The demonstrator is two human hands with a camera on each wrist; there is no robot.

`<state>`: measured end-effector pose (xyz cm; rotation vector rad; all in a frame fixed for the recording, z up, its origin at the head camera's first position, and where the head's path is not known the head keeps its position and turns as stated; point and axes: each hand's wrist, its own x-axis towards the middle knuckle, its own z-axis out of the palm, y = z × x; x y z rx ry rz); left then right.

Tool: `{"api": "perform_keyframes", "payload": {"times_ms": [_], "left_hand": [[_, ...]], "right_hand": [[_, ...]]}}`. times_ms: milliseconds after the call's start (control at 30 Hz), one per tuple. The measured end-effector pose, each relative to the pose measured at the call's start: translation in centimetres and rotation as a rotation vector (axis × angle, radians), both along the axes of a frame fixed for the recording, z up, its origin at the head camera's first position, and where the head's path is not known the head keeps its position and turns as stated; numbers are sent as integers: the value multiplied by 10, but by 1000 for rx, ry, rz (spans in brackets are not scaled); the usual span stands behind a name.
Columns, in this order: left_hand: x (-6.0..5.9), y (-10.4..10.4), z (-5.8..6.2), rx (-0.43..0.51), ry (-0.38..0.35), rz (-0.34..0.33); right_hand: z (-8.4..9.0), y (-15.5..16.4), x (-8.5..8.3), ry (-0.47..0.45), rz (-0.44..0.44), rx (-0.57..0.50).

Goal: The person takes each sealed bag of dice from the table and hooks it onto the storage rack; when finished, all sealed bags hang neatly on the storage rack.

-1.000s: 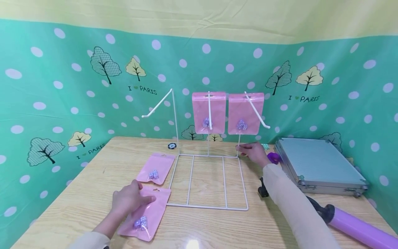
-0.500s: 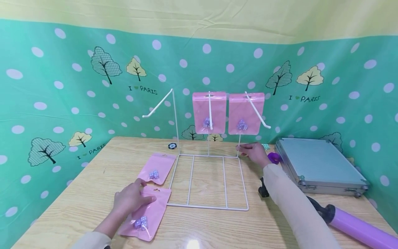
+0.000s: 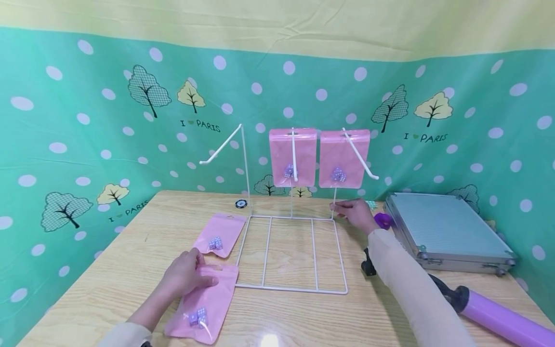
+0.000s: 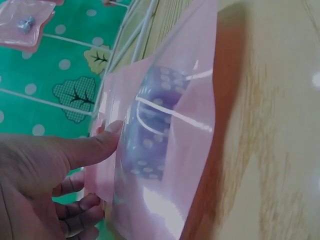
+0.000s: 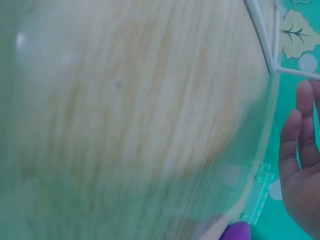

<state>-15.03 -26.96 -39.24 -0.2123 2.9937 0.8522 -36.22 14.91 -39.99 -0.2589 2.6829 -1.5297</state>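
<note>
In the head view my left hand (image 3: 184, 274) pinches a pink zip pouch (image 3: 217, 301) by its top part, thumb on the front face. Purple dice (image 3: 198, 318) show through its clear side. The left wrist view has this pouch (image 4: 165, 125) tilted up, a shadow beside it on the wood. A second pink pouch (image 3: 223, 231) lies flat just beyond. My right hand (image 3: 355, 214) grips the right upright of a white wire rack (image 3: 289, 289) near its base. Two pink pouches, a middle one (image 3: 282, 154) and a right one (image 3: 342, 156), hang from the rack's hooks; the left hook (image 3: 221, 143) is bare.
To the right lie a silver case (image 3: 451, 231), a purple hand pump (image 3: 503, 318) and a small purple item (image 3: 382, 220). A black-and-white poker chip (image 3: 241, 204) sits behind the flat pouch. A printed green curtain (image 3: 173, 144) stands behind the table.
The pouch in my left hand has shifted slightly toward me, its lower end now nearer the front. My right hand stays at the rack's upright.
</note>
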Motion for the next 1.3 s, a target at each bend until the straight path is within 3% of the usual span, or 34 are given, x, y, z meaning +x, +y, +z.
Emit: {"api": "perform_keyframes", "payload": {"times_ms": [300,700,900,1000,1167,1300], "left_hand": [[-1,-7,6,46,-64,-68],[7,-32,24,394,-105,-215],[11,-38,31,452,-138,-221],[13,-38,35,499,-151,-255],[16,-34,47,597,-124,-323],[18,-26,59,606,-63,-312]], "right_hand": [[1,1,2,-23,-18,-1],[2,0,1,-5,-7,20],[1,1,1,-8,-2,12],[0,0,0,-9,-3,14],[-2,0,-2,-2,2,9],[-3,1,-2,-6,3,0]]}}
